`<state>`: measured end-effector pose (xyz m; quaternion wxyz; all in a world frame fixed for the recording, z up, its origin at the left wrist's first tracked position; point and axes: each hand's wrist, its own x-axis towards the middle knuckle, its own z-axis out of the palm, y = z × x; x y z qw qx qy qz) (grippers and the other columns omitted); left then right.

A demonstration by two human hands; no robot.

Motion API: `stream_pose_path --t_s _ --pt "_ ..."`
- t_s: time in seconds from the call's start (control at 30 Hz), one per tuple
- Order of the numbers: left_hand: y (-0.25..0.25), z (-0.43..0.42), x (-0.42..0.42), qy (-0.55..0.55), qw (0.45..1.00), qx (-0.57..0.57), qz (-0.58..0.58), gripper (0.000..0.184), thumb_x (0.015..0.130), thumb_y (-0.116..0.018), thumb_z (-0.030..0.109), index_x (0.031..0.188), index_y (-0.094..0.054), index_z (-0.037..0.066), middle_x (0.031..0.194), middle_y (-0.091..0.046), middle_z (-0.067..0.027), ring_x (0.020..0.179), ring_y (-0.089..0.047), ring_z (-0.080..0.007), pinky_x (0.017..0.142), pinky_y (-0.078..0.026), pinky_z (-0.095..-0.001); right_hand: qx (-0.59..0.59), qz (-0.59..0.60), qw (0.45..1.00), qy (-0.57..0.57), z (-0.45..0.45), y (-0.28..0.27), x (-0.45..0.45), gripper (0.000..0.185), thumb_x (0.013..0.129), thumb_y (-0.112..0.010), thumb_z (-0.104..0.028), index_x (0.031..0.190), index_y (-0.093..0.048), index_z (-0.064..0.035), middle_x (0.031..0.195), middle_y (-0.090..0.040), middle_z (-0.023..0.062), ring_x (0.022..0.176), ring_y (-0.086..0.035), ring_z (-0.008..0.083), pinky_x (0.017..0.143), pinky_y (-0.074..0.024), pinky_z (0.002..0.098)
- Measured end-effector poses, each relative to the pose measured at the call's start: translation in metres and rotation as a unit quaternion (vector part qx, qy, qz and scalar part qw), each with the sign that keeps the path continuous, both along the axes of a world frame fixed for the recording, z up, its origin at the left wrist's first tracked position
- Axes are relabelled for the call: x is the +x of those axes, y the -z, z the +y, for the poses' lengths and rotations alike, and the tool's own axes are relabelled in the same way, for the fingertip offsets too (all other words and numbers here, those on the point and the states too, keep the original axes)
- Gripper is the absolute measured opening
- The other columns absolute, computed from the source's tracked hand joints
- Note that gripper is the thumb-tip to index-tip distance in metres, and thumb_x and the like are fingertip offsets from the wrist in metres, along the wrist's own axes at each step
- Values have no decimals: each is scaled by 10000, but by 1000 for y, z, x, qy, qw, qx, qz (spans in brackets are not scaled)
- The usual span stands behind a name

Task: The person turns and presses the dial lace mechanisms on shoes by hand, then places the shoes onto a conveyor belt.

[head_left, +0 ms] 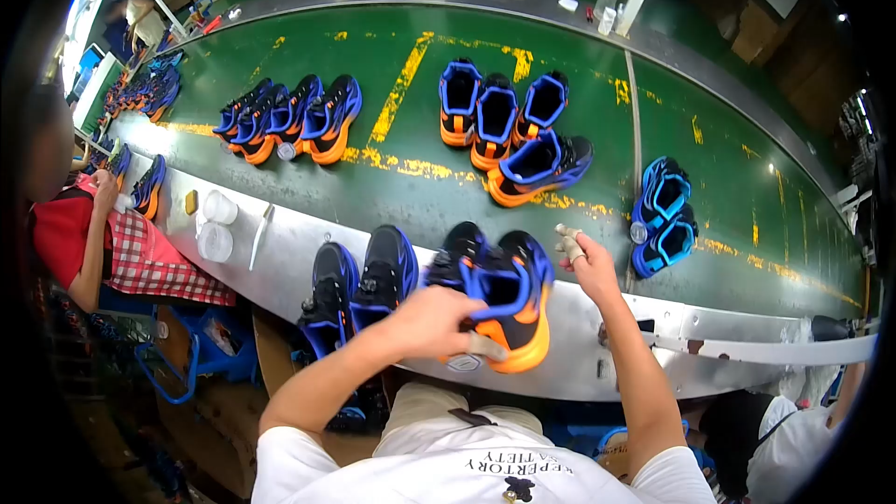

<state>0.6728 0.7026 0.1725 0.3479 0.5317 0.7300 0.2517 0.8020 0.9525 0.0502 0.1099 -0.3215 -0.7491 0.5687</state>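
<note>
My left hand (434, 322) is closed on the collar and heel side of a black, blue and orange sneaker (523, 341), whose toe points away from me. Its thumb wears a pale cover. A round tag (464, 362) shows just below that thumb. Against the held shoe's left side is another sneaker (462, 245), partly hidden by my hand. My right hand (586, 259) is off to the right of the shoe, touching nothing that I can see; its fingers are loosely bent and apart, some with pale covers. Two more sneakers (383, 271) stand left of my left hand.
Orange-soled sneakers stand in groups on the green belt (401, 196), with a blue pair (665, 215) farther right. White tubs (217, 224) and a white-handled tool (261, 235) lie on the metal ledge. A co-worker in a checked apron (159, 261) sits left; another person (793, 439) is at right.
</note>
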Motion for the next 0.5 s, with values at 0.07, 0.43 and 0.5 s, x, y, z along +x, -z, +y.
stream_pose_path --t_s 0.07,0.43,0.5 --pt "-43 1 -33 -53 998 -25 8 507 694 -747 524 956 -686 95 777 -644 -152 764 -632 -332 699 -498 -388 -12 34 999 21 2 -8 -19 395 947 -541 -175 1337 -517 -121 745 -640 40 650 -637 110 596 -497 253" --pt "86 12 -263 -146 897 16 417 414 684 -784 336 1024 -666 131 935 -632 -158 1012 -581 -331 909 -436 -449 91 -131 987 -8 -4 9 -144 624 848 -616 -444 1382 -415 -193 1125 -623 226 1046 -595 371 918 -451 425" --pt "149 12 -308 -192 950 -64 236 344 748 -717 286 1076 -674 190 1126 -593 -154 1120 -521 -330 1009 -347 -484 206 -124 971 -16 25 41 -137 445 803 -682 -443 1159 -608 -186 1133 -568 226 1025 -578 390 902 -463 429"
